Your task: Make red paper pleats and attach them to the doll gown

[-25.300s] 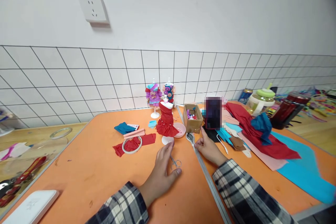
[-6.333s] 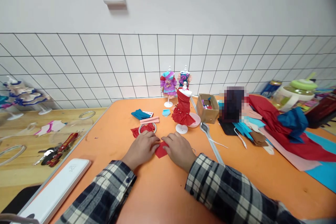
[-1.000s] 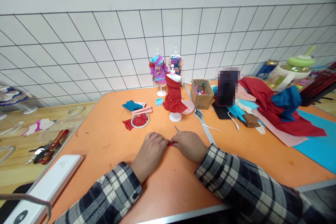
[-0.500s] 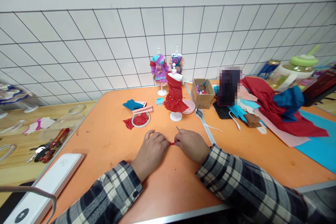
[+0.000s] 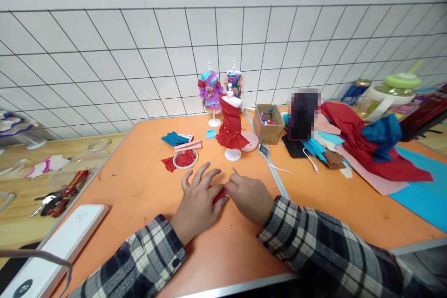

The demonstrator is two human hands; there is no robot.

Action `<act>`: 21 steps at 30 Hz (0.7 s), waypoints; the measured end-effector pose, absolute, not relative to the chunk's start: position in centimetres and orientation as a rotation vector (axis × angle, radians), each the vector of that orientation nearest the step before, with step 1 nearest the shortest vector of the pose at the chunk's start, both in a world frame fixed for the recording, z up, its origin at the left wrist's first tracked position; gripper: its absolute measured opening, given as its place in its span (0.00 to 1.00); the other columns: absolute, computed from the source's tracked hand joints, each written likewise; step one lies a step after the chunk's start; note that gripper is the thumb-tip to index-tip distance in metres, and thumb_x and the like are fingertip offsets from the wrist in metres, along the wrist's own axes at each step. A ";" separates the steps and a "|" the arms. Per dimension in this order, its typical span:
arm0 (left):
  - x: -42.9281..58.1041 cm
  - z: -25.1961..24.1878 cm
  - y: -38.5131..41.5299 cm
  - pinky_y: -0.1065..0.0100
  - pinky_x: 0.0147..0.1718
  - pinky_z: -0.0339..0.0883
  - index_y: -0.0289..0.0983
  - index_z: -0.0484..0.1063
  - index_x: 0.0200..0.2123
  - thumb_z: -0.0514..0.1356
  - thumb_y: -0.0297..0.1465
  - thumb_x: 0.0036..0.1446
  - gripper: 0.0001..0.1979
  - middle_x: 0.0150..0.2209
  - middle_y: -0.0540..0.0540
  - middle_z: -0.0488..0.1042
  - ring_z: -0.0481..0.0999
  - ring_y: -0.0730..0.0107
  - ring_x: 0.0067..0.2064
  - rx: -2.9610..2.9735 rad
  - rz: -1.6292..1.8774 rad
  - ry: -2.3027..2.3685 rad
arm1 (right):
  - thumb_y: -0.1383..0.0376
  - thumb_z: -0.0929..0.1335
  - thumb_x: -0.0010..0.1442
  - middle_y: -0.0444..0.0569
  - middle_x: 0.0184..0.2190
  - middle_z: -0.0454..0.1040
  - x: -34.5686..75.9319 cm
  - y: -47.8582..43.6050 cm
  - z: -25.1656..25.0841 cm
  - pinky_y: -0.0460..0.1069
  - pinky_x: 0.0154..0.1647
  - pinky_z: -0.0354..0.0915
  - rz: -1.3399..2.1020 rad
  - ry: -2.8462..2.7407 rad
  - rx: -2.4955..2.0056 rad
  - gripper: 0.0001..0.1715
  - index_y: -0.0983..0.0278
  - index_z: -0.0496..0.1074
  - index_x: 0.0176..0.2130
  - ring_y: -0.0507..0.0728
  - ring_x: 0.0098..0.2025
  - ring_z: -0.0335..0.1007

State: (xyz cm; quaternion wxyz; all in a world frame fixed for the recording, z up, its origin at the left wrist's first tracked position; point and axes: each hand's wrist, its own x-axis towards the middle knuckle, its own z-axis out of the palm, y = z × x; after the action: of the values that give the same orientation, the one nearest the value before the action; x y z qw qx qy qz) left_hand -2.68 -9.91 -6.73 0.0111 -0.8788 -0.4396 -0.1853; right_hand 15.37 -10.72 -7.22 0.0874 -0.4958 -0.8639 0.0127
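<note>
Head view — red piece [image 5: 219, 194] in hands [image 5: 197, 208] — scraps [image 5: 266, 121] inside cardboard box [image 5: 266, 134] beyond

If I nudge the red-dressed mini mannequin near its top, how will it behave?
The red-dressed mini mannequin would probably tip, standing tall on a small round white base. Its skirt looks thin and creased, so it likely crumples under a grip.

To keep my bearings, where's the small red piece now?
In the head view, the small red piece is below centre, partly covered by the left hand, the right hand at its right, the red dress beyond.
</note>
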 end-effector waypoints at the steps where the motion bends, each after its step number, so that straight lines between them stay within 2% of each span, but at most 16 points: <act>1: -2.7 -6.6 -10.0 0.38 0.57 0.42 0.45 0.78 0.38 0.58 0.36 0.59 0.09 0.56 0.43 0.71 0.57 0.44 0.64 -2.743 -0.583 -1.369 | 0.66 0.59 0.67 0.50 0.37 0.71 15.3 -10.8 -7.2 0.48 0.23 0.52 0.027 -2.573 -1.464 0.11 0.63 0.70 0.40 0.54 0.33 0.69; 9: -2.9 -6.5 -9.5 0.40 0.56 0.45 0.46 0.79 0.35 0.56 0.30 0.61 0.11 0.53 0.46 0.75 0.62 0.47 0.62 -2.742 -0.608 -1.297 | 0.66 0.58 0.68 0.49 0.36 0.72 15.3 -10.8 -7.4 0.48 0.22 0.46 0.017 -2.552 -1.452 0.14 0.63 0.71 0.39 0.52 0.30 0.67; 13: -3.2 -6.6 -9.3 0.42 0.55 0.48 0.45 0.80 0.33 0.58 0.29 0.60 0.10 0.52 0.47 0.76 0.63 0.46 0.61 -2.769 -0.616 -1.240 | 0.66 0.58 0.68 0.49 0.36 0.72 15.0 -10.9 -7.6 0.47 0.24 0.49 0.071 -2.552 -1.430 0.16 0.62 0.73 0.40 0.52 0.31 0.68; 16: -3.4 -6.6 -9.2 0.44 0.53 0.51 0.45 0.80 0.32 0.58 0.28 0.60 0.10 0.49 0.47 0.77 0.65 0.48 0.59 -2.808 -0.616 -1.194 | 0.64 0.58 0.68 0.49 0.37 0.74 15.8 -10.4 -7.6 0.46 0.28 0.55 0.192 -2.551 -1.354 0.17 0.61 0.75 0.41 0.52 0.35 0.70; 19: -3.8 -6.8 -8.9 0.47 0.51 0.56 0.45 0.79 0.33 0.57 0.28 0.60 0.11 0.48 0.46 0.77 0.67 0.49 0.58 -2.851 -0.645 -1.162 | 0.62 0.63 0.66 0.47 0.40 0.75 19.0 -9.6 -7.3 0.46 0.38 0.60 0.329 -2.474 -1.320 0.13 0.58 0.76 0.44 0.53 0.42 0.71; 21: -4.1 -7.0 -8.6 0.48 0.50 0.59 0.45 0.79 0.34 0.57 0.28 0.60 0.10 0.47 0.46 0.77 0.67 0.50 0.56 -2.883 -0.695 -1.181 | 0.63 0.64 0.64 0.48 0.38 0.76 22.3 -9.2 -7.0 0.47 0.42 0.60 0.315 -2.314 -1.548 0.13 0.60 0.79 0.40 0.54 0.41 0.71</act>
State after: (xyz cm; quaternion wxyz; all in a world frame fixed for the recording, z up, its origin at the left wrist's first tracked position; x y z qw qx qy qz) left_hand -4.14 -8.62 -6.96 -0.0253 -0.9028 -0.3699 -0.2176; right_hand 22.29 -9.19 -6.95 0.1689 -0.5445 -0.8140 0.1108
